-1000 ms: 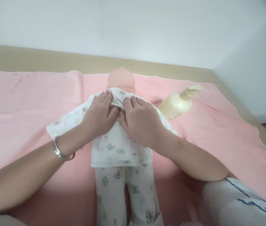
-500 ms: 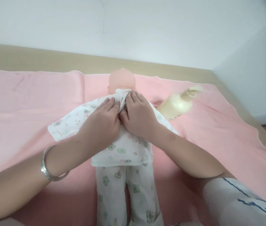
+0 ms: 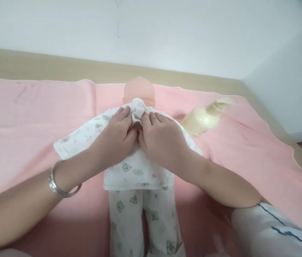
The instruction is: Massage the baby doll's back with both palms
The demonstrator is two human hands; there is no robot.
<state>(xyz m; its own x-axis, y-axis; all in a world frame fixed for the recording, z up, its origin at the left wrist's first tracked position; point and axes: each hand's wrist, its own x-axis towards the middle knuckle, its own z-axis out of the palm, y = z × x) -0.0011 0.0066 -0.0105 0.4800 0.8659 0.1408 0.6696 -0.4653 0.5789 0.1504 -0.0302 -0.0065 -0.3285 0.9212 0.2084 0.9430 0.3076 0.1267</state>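
Note:
A baby doll [image 3: 139, 88] lies on a pink cloth, dressed in a white printed shirt [image 3: 137, 176] and matching trousers [image 3: 126, 214]. Both of my hands meet at the upper chest of the shirt, just below the doll's head. My left hand [image 3: 118, 137], with a silver bangle on its wrist, pinches the shirt fabric near the collar. Close beside it, my right hand [image 3: 164, 139] grips the other side of the same bunched fabric. The thumbs almost touch. Whatever fastening lies under the fingers is hidden, and so is most of the doll's face.
The pink cloth [image 3: 33, 117] covers a wooden surface [image 3: 60, 64] that runs along a white wall [image 3: 167, 35]. A pale yellow pump bottle [image 3: 200, 121] lies on its side to the right of the doll, near the shirt's right sleeve.
My hands have shifted slightly apart, and the fabric at the collar now bulges up between the fingers. The right hand and forearm sit a little lower. The doll has barely moved.

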